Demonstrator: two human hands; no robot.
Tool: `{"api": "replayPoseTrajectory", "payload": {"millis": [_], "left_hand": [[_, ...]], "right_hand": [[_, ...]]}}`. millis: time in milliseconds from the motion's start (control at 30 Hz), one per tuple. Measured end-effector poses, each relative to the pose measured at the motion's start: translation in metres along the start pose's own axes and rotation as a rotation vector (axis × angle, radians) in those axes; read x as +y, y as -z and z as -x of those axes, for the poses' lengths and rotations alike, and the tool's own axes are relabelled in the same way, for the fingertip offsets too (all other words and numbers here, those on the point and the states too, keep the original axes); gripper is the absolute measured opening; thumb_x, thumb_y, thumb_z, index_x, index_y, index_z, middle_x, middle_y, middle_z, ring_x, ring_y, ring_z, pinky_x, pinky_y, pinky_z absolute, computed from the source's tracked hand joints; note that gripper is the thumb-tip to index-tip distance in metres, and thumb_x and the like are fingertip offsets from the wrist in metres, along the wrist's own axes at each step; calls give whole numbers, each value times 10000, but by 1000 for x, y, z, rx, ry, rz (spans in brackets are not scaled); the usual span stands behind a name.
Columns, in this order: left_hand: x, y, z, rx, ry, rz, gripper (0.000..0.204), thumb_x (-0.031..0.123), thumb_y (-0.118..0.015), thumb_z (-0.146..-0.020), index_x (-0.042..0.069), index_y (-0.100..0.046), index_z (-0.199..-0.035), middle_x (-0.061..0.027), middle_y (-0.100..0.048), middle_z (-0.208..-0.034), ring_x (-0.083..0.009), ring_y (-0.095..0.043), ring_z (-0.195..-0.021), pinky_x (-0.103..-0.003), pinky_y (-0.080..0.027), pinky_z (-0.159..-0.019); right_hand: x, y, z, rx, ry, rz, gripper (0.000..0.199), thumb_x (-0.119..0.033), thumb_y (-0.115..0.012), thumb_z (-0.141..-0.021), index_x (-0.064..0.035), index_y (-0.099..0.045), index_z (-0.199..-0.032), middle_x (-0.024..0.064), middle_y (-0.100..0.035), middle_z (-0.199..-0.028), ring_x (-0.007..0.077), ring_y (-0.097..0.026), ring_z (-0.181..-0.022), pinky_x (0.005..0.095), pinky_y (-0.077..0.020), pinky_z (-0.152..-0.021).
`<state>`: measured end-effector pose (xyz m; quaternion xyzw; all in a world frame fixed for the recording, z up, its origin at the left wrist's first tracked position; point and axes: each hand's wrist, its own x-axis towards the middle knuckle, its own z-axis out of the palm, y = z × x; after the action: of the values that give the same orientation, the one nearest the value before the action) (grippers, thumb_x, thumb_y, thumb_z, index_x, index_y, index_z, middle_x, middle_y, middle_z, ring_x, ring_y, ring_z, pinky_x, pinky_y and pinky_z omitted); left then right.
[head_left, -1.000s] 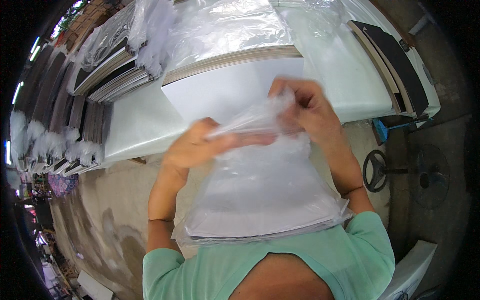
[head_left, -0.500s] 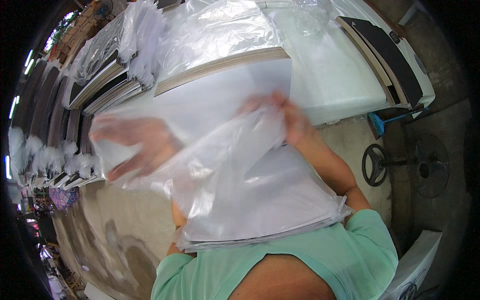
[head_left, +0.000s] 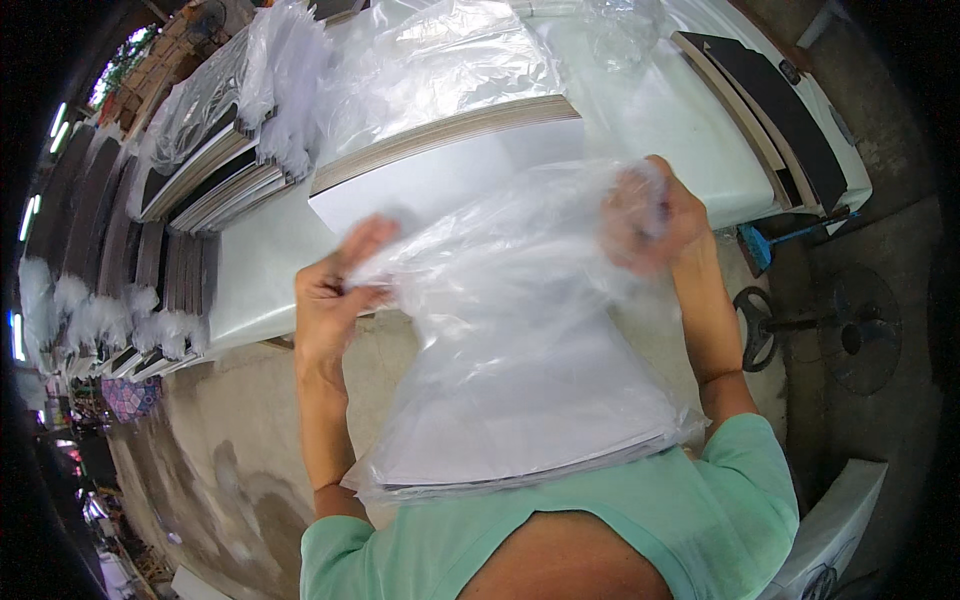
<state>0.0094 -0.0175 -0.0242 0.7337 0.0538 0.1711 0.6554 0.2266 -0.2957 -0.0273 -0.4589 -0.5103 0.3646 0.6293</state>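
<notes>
A clear plastic bag (head_left: 520, 290) is stretched wide between both my hands above a flat stack of white sheets (head_left: 520, 440) that rests against my chest, itself wrapped in clear plastic. My left hand (head_left: 335, 290) pinches the bag's left edge. My right hand (head_left: 650, 215) grips its right corner, seen partly through the film. Beyond the bag lies a thick pile of white boards (head_left: 440, 165) on the long white table (head_left: 260, 280).
Stacks of boards in clear bags (head_left: 230, 150) line the table's far left, with dark framed panels (head_left: 770, 100) at the right end. A blue-handled tool (head_left: 780, 245) and a black fan base (head_left: 850, 335) stand on the concrete floor at right.
The hands were close together at the bag's mouth; they have spread apart, the left swinging out and back, and the bag is now pulled open wide.
</notes>
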Motion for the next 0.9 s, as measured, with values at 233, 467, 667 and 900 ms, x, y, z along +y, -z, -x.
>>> {"api": "replayPoseTrajectory", "payload": {"millis": [233, 467, 667, 900], "left_hand": [[-3, -40, -10, 700, -458, -286, 434, -178, -397, -771, -74, -502, -1179, -179, -538, -1192, -248, -526, -1104, -338, -452, -925], [9, -28, -17, 718, -448, -426, 476, -183, -391, -719, -59, -537, -1155, -156, -541, -1201, -246, -493, -1147, -339, -416, -955], [18, 13, -3, 191, -87, 364, 671, -191, -377, -524, -131, -458, -1187, -271, -471, -1226, -384, -452, -1164, -458, -378, -995], [-3, 3, 7, 450, -422, -147, 597, -205, -378, -567, -99, -531, -1135, -267, -470, -1237, -380, -447, -1171, -422, -390, -982]], "right_hand": [[1, -26, -28, 719, 104, 1084, 575, 112, -595, -630, -102, -572, -1164, 43, -480, -753, 123, -500, -650, 248, -424, -561], [-5, -54, -1, 798, 259, 1141, 488, 121, -569, -592, -28, -629, -1053, 74, -490, -817, 156, -517, -675, 251, -429, -572], [-47, -37, 5, 451, -93, 524, 260, 124, -571, -605, 26, -667, -826, 64, -486, -833, 118, -505, -684, 217, -408, -562], [-13, -55, -4, 647, 249, 1300, 494, 130, -566, -614, -62, -620, -1066, 71, -449, -941, 161, -509, -691, 272, -462, -562]]}}
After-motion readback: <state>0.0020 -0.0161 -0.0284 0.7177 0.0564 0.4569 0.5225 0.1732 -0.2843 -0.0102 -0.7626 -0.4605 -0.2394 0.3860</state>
